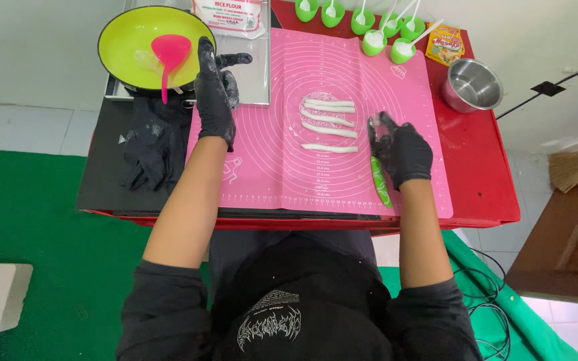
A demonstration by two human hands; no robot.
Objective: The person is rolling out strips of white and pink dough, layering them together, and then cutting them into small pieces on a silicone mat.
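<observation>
While five white dough ropes (329, 124) lie side by side at the middle of the pink silicone mat (282, 167), the right hand (401, 152), in a black glove, rests just right of them with its fingers (379, 127) curled narrow over a small bit of dough. A green-handled knife (380, 182) lies under that hand. At the upper left of the frame the left hand (214, 93), gloved too, rests on the mat's edge with fingers loosely spread, holding nothing, just beside a yellow-green bowl (128, 47) with a pink ladle (168, 57). Small green cups (376, 41) line the top, and a steel pot (473, 83) stands on the red surface (483, 174).
</observation>
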